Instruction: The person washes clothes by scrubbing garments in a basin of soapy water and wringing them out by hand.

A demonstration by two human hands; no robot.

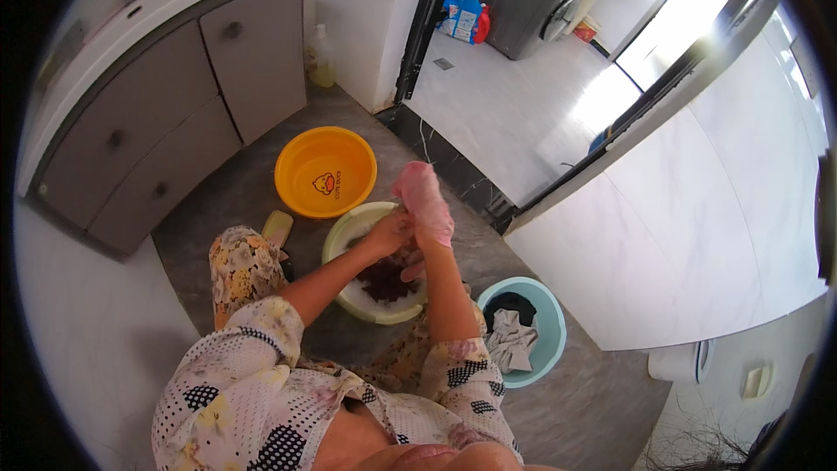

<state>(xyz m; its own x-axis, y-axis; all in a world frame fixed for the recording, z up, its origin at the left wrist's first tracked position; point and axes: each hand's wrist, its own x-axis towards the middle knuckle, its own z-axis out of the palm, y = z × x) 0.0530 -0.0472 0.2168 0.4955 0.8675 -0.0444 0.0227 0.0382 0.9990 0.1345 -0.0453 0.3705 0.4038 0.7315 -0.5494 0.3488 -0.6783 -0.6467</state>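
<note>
A pink sock-like cloth (422, 193) is pulled over my right hand (428, 234), hiding its fingers. My left hand (392, 232) meets the side of the cloth with curled fingers and grips it there. Both hands are above the near half of a pale yellow-green basin (335, 235). White suds (356, 288) float in the basin around dark reddish contents (389, 278); whether these are fabric or water is unclear. Another pinkish piece (413, 271) shows beside my right forearm.
An orange basin (294, 173) with a duck print stands beyond. At right, a light blue basin (554, 340) holds grey (513, 340) and black cloth (511, 306). A brush-like object (278, 229) lies by my left knee. A sink cabinet (150, 124) and a doorway threshold (451, 160) border the floor.
</note>
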